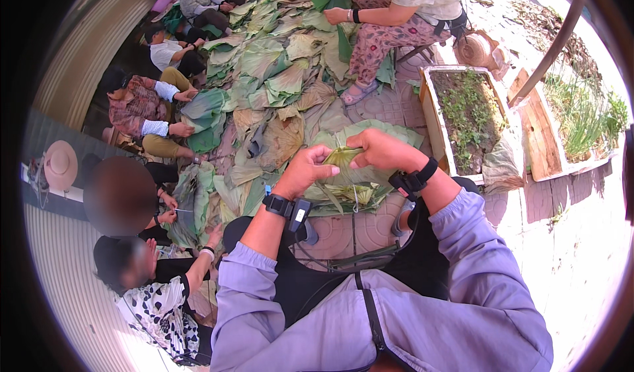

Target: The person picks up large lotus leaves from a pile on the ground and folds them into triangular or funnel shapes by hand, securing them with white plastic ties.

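Observation:
Both my hands meet over my lap, fingers curled in on a gathered green lotus leaf (343, 157). My left hand (305, 172) pinches its left side between thumb and fingers. On the other side, my right hand (386, 152) grips the leaf with its thumb pointing down at the fold. Just beneath lie more yellow-green folded leaves (360, 193), partly covered by my hands. A dark band with a small box sits on each of my wrists.
A wide heap of drying lotus leaves (264, 65) spreads ahead. Several people sit along the left wall; another, in flowered trousers (373, 58), sits ahead holding a green leaf. At right stand a planter box (428, 108) with seedlings, a wooden board (536, 134) and a leaning pole (549, 51).

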A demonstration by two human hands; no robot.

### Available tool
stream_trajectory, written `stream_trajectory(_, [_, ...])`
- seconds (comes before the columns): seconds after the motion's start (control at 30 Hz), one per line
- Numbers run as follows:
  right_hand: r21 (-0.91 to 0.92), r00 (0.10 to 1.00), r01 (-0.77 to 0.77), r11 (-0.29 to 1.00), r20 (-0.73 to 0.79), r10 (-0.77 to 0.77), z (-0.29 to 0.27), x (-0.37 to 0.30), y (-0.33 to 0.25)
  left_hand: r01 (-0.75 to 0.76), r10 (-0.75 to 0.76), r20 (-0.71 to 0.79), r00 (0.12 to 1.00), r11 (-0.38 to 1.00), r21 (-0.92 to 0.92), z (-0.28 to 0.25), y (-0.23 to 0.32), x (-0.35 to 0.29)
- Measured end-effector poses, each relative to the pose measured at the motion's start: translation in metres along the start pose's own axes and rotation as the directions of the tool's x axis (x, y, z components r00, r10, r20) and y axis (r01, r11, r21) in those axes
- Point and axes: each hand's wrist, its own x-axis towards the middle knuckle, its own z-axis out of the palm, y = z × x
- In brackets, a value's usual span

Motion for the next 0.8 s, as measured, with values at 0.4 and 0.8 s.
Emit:
stream_trajectory(0.4, [0.105, 0.997, 0.034, 0.994, 0.061, -0.04, -0.01, -0.004, 0.001, -0.075, 0.119, -0.077, 0.99, 0.901, 0.427, -0.032, -0.04, -0.023])
stream_trajectory(0.8, [0.09, 0.994, -0.049, 0.995, 0.097, 0.04, -0.004, 0.001, -0.001, -0.041, 0.213, -0.317, 0.924, 0.88, 0.474, -0.021, -0.063, -0.032])
